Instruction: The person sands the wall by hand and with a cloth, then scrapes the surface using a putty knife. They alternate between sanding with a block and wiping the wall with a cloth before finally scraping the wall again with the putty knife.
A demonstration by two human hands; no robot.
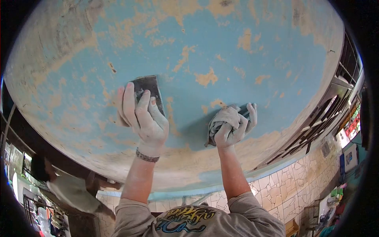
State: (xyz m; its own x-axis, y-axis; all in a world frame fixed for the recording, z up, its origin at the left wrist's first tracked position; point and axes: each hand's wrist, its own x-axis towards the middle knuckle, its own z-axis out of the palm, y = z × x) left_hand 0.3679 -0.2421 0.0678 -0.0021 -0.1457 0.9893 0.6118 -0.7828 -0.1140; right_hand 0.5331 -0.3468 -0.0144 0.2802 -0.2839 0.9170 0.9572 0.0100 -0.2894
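Observation:
Dusted white, my left hand presses a dark flat rectangle of what looks like sandpaper against a large curved surface. That surface is blue with worn beige patches. My fingers lie over the dark sheet, and its upper and right edges stick out. To the right, my right hand is closed around a crumpled grey cloth, close against the same surface. Its outer fingers bend away from the cloth. Pale dust covers both hands; a patterned band circles my left wrist.
At lower left a person in a light shirt is near the surface's edge. Pale irregular stone tiling shows below the lower right edge. Dark slats line the right side, and assorted items are at far lower right.

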